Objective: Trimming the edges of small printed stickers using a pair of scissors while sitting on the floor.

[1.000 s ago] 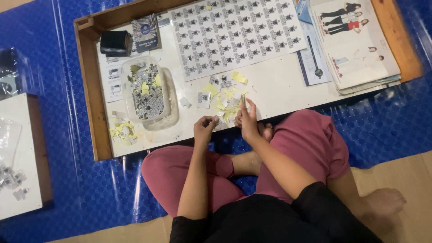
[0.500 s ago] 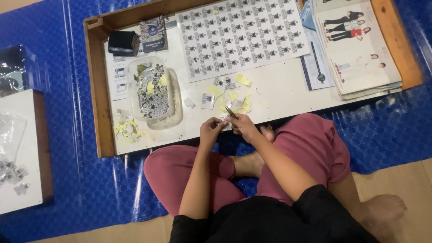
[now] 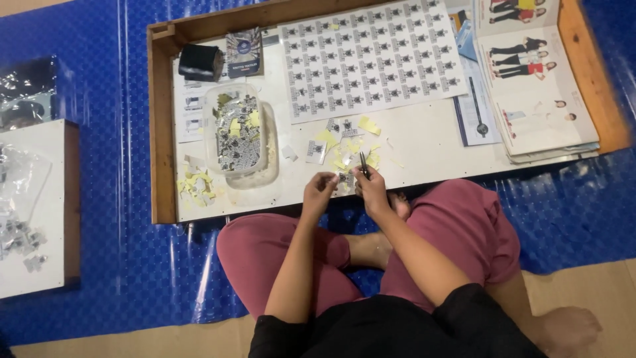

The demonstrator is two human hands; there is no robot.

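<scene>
Fingers: left hand (image 3: 320, 190) pinched a small printed label (image 3: 344, 178); right hand (image 3: 371, 190) was closed on dark tweezers (image 3: 363, 164), tips at the label.
Position: both hands met over the low table's near edge (image 3: 265, 207), keeping the label steady.
Scraps: yellow backing bits (image 3: 195, 184) lay nearby.
Tub: clear container (image 3: 237, 132) held loose labels.
Far: 1 label sheet (image 3: 371, 56) lay flat.
</scene>
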